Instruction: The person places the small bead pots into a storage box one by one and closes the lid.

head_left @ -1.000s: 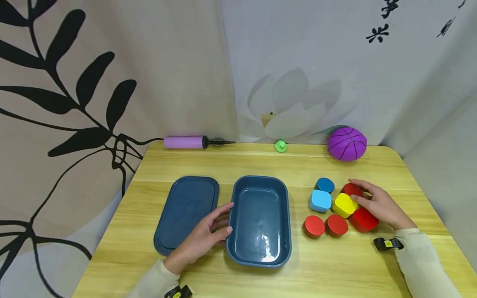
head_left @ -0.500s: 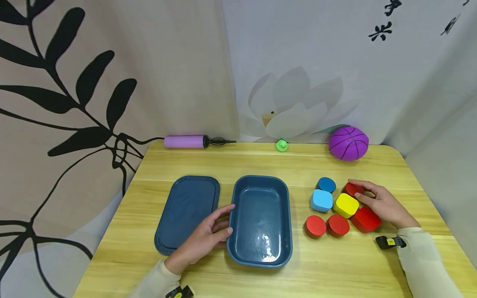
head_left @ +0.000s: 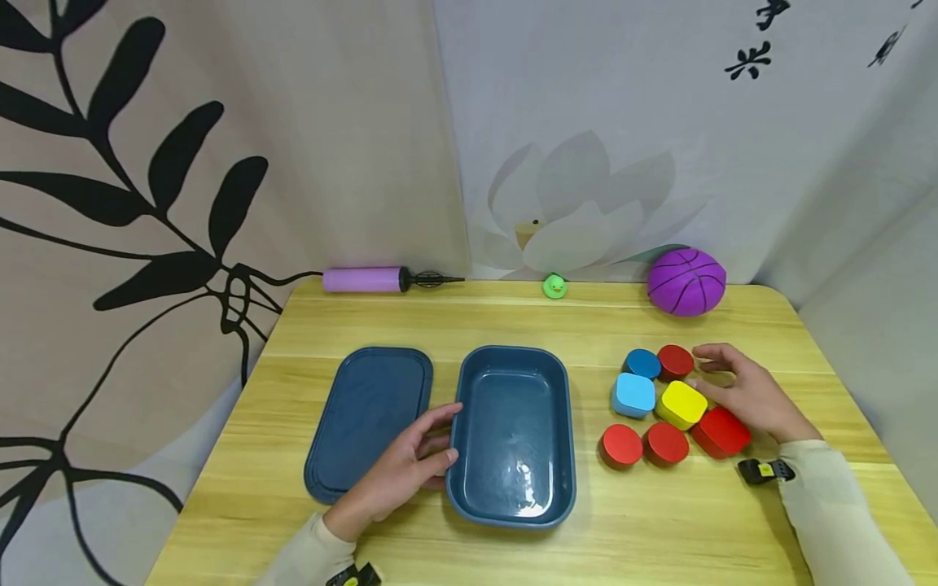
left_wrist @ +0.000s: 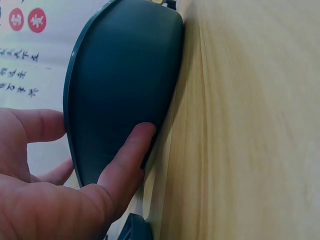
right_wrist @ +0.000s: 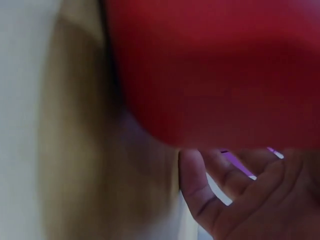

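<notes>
My left hand (head_left: 403, 468) rests against the left side of a dark blue rectangular box (head_left: 510, 435). Its fingers are relaxed, touching the outer wall, as the left wrist view of the box wall (left_wrist: 125, 75) confirms. At the block group, my right hand (head_left: 751, 395) has loosely bent fingers and holds nothing. A small gap parts its fingertips from a red round block (head_left: 675, 361), which stands beside a blue round block (head_left: 642, 363). The thumb tip lies close by the yellow block (head_left: 681, 404). Below the hand sits a red square block (head_left: 721, 431), large in the right wrist view.
Left of the box lies its matching flat lid (head_left: 370, 415). A light blue block (head_left: 633, 395) and two red round blocks (head_left: 621, 446) complete the group. Along the back edge are a purple pump (head_left: 366, 280), a green duck (head_left: 554, 286) and a purple ball (head_left: 686, 282).
The far red round block has shifted left, up beside the blue round one. My right hand's fingers have come away from it. The left hand stays against the box.
</notes>
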`<state>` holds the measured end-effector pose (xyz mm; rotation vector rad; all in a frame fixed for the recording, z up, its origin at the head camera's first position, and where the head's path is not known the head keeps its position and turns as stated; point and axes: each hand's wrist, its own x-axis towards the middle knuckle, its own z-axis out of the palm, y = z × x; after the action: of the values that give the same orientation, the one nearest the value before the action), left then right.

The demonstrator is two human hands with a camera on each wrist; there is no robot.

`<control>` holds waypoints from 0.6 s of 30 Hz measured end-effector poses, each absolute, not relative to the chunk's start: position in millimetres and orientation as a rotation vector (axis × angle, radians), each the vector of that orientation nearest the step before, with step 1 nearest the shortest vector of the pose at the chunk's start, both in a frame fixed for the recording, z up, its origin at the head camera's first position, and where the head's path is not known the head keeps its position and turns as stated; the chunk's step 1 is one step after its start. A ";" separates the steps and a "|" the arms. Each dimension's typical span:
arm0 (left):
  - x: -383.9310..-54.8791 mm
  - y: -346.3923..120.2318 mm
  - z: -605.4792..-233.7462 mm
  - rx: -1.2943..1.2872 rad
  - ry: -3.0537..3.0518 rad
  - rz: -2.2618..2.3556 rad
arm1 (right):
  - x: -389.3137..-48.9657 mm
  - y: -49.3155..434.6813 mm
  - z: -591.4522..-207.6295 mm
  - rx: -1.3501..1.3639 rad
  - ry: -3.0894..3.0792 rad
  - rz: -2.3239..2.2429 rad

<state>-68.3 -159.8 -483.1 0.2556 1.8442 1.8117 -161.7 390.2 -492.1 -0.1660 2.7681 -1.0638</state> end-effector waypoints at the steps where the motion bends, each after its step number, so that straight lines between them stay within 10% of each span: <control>1: -68.4 -159.7 -483.1 0.259 1.844 1.810 | -162.9 390.2 -491.9 -0.181 2.771 -1.053; 18: -69.0 -158.8 -483.3 0.285 1.830 1.831 | -175.7 387.4 -493.5 -0.235 2.753 -1.065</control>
<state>-69.0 -158.8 -483.3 0.2848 1.8298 1.8310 -175.7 387.4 -493.5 -0.2350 2.7525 -1.0652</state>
